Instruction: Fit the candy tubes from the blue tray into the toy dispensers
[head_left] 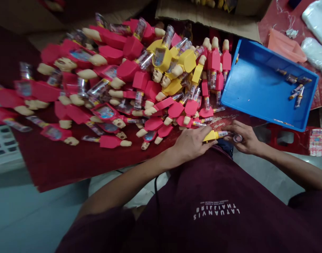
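At the table's front edge, my left hand (192, 144) is closed around a yellow plastic toy (210, 136), mostly hidden by the fingers. From the toy's right end a clear labelled tube (223, 134) sticks out toward my right hand (244, 137). The fingers of that hand are curled around a small clear tube with a round end (238, 138) facing up. Whether this piece touches the toy's tube, I cannot tell. Just beyond my left hand lies a heap of similar pink toys (164, 131), each with a doll-like head and a clear tube.
More yellow toys (188, 60) rest amid the heap. To the right, a blue tray (258, 80) holds several small tubes (298, 93). Behind stand a cardboard box (208, 21) and an orange tray (286, 45). Plastic bags (317, 21) lie at the far right.
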The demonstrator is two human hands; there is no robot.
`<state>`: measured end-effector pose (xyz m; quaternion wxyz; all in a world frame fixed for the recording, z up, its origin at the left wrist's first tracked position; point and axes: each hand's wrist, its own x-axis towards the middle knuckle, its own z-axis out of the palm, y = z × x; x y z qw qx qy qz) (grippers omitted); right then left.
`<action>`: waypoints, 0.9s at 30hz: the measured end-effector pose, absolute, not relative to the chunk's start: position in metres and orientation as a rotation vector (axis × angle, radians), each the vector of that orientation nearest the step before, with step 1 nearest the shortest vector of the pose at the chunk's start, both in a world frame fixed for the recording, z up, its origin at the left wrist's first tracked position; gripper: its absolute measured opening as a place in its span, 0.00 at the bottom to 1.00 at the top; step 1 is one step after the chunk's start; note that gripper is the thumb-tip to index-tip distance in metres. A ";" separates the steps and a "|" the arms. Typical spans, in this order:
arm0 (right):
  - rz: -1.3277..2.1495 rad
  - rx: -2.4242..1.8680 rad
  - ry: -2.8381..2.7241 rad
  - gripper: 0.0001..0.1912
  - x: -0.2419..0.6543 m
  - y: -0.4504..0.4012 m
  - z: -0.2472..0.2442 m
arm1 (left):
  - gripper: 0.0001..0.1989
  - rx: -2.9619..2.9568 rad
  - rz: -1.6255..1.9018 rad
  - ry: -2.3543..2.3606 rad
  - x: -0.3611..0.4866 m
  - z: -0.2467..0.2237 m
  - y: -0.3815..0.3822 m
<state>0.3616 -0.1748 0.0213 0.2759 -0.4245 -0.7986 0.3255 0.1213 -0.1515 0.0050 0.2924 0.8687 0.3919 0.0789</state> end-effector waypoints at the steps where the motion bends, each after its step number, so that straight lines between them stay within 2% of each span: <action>1: 0.923 -1.141 -2.137 0.12 0.362 -0.174 0.021 | 0.23 2.345 0.202 1.032 0.122 0.006 -0.152; 4: 1.147 -1.310 -1.972 0.13 0.361 -0.172 0.018 | 0.19 2.443 0.150 1.044 0.123 0.008 -0.153; 8: 1.683 -1.642 -1.540 0.19 0.359 -0.166 0.017 | 0.11 2.639 0.034 0.994 0.127 0.012 -0.151; 10: 1.859 -1.668 -1.466 0.20 0.359 -0.163 0.017 | 0.11 2.671 0.004 0.956 0.128 0.012 -0.148; 12: 1.766 -1.634 -1.602 0.19 0.360 -0.160 0.018 | 0.12 2.605 0.015 0.968 0.127 0.009 -0.145; 16: 1.097 -1.351 -2.051 0.18 0.365 -0.163 0.017 | 0.23 2.324 0.106 1.050 0.123 0.003 -0.138; 19: 0.882 -1.221 -2.119 0.10 0.366 -0.166 0.015 | 0.25 2.293 0.138 1.030 0.122 0.004 -0.135; 21: 0.939 -1.324 -2.003 0.09 0.363 -0.167 0.016 | 0.23 2.388 0.125 1.030 0.123 0.006 -0.136; 25: 1.435 -1.632 -1.610 0.16 0.354 -0.161 0.019 | 0.15 2.589 0.045 0.965 0.125 0.005 -0.141; 27: 1.587 -1.708 -1.549 0.17 0.351 -0.157 0.021 | 0.14 2.588 0.030 0.943 0.125 0.001 -0.141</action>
